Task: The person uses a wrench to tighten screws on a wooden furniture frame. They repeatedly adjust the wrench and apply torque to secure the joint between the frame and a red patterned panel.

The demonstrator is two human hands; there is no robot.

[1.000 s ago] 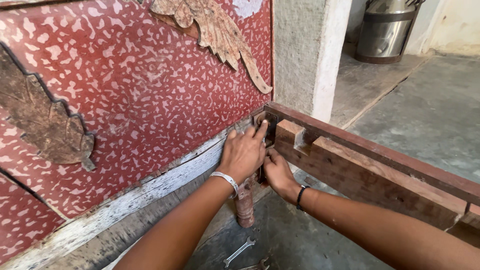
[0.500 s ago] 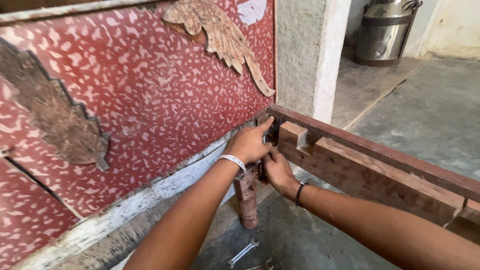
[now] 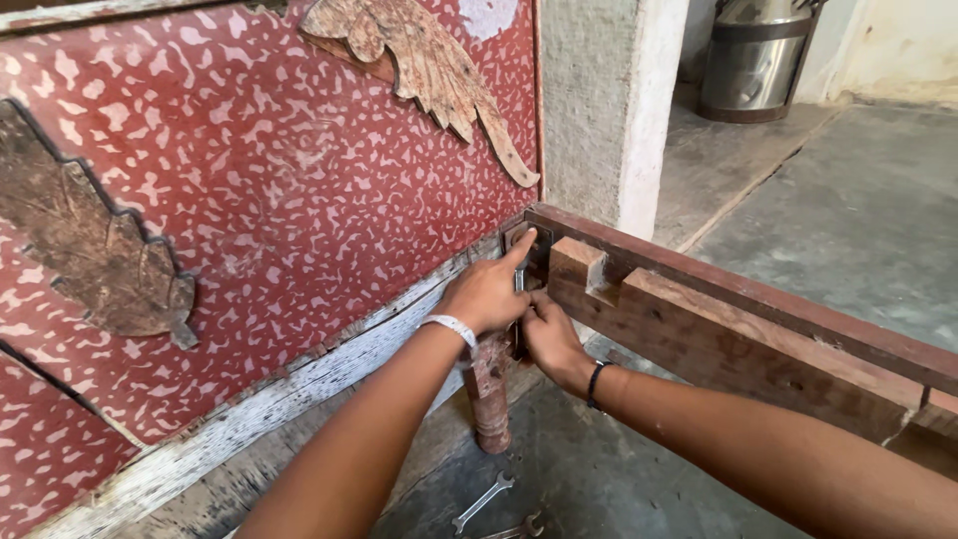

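My left hand presses against the dark metal bracket at the corner where the red patterned headboard meets the wooden side rail; its index finger points up onto the bracket. My right hand is just below and right of it, fingers curled around a small metal piece at the joint, partly hidden by the left hand. A turned wooden leg stands under the corner.
Two spanners lie on the grey floor by the leg. A concrete pillar rises behind the joint. A steel can stands at the back right. Carved wooden leaves decorate the headboard.
The view has shifted a little closer and lower. Both hands stay at the corner joint; my left index finger has stretched up onto the bracket.
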